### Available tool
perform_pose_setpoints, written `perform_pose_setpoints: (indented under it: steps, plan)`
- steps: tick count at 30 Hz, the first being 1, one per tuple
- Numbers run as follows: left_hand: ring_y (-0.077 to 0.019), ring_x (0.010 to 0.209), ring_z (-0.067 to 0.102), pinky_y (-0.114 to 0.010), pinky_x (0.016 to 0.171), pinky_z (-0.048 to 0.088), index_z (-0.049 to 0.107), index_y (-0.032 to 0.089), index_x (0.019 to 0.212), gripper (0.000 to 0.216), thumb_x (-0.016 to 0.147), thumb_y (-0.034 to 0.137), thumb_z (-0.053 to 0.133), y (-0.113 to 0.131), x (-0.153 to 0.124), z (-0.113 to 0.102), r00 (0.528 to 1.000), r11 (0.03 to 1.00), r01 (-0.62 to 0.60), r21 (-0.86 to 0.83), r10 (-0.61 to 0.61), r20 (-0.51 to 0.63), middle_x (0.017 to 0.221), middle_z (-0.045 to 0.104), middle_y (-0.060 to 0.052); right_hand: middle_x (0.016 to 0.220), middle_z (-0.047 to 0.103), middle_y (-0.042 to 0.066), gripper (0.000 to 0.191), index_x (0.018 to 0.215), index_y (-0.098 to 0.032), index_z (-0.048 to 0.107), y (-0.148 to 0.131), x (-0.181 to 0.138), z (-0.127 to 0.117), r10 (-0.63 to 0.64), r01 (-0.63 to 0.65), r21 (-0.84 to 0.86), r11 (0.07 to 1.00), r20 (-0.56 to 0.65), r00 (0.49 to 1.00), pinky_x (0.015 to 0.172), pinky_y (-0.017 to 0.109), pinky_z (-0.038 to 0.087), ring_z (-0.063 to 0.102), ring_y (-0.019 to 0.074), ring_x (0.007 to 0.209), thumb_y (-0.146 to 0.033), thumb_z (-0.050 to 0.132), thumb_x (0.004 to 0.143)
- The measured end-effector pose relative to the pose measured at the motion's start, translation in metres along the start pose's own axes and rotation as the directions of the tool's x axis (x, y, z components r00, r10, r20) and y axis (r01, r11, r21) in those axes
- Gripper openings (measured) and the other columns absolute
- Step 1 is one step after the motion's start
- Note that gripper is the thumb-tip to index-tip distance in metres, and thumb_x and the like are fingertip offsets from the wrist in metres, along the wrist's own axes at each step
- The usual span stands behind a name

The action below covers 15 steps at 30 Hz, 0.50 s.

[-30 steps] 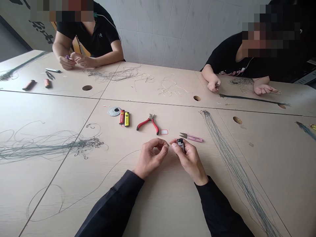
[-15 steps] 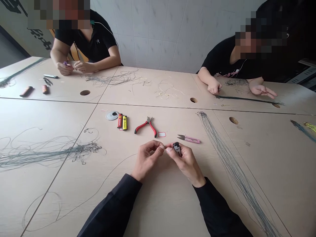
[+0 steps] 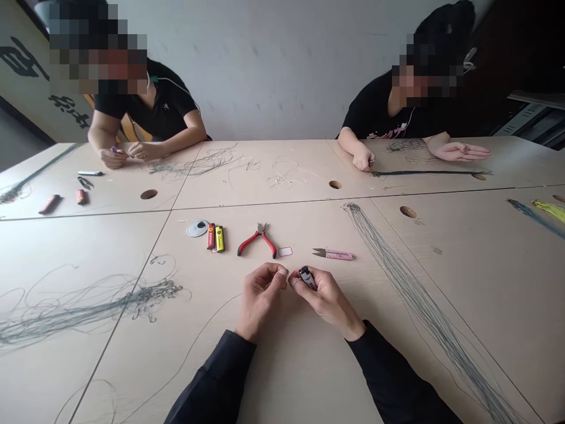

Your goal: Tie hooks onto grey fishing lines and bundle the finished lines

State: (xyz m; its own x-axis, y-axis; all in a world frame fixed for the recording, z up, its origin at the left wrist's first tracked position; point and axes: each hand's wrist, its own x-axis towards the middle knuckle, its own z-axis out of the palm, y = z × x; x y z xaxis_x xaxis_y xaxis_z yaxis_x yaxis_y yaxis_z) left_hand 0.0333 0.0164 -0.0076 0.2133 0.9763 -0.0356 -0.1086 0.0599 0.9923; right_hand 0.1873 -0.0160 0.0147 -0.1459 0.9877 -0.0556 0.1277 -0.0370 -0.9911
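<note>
Black lighter [image 3: 306,277] clasped in right hand [image 3: 327,299] low over the table [image 3: 300,371] centre, left hand [image 3: 260,291] fingertips pinched together against right thumb, contents too small to tell, pink snips [image 3: 333,254], red pliers [image 3: 257,240], 2 lighters [image 3: 215,237] just beyond.

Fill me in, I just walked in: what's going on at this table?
The camera wearer's right hand grips a black lighter. The left hand pinches something too small to make out, and the fingertips of both hands meet. A thin line runs from near the left hand across the table. Red pliers, pink snips and two lighters lie just beyond. Opposite, one person and a second person handle their own lines.
</note>
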Motion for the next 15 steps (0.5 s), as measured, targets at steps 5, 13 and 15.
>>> perform_pose_setpoints:
  steps: [5,13,15]
  plan:
    - [-0.011,0.063,0.054,-0.024,0.068,0.045,0.063,0.017,0.075,0.018,0.082,0.032,0.069,0.016,0.008,-0.003,0.993,0.986,-0.017,-0.164,-0.002,-0.115,0.064,0.058,0.002,0.062,0.034,-0.006,0.022,0.076,-0.018,0.054,-0.016,-0.012,-0.003,0.157,-0.193,0.157,0.969,0.217,0.963,0.048,0.022,0.023,0.028,0.0083,0.054,-0.036,0.059,0.087]
    - [-0.0099,0.053,0.048,-0.023,0.051,0.04,0.058,0.017,0.069,0.018,0.074,0.031,0.069,0.073,0.076,0.026,0.991,0.971,-0.027,-0.237,-0.005,-0.134,0.059,0.049,0.003,0.055,0.047,-0.002,0.011,0.066,-0.018,0.058,-0.033,-0.133,-0.062,0.397,-0.411,0.106,0.905,0.133,0.908,0.046,0.022,0.03,0.039,0.0089,0.048,-0.027,0.062,0.072]
    - [-0.0101,0.053,0.046,-0.022,0.049,0.036,0.059,0.018,0.073,0.015,0.074,0.031,0.065,0.073,0.105,0.05,0.99,0.992,-0.03,-0.125,0.012,-0.139,0.058,0.048,0.004,0.057,0.05,0.0,0.016,0.069,-0.022,0.06,-0.019,-0.185,-0.079,0.429,-0.433,0.002,0.901,-0.136,0.893,0.047,0.026,0.036,0.045,0.0115,0.048,-0.034,0.063,0.078]
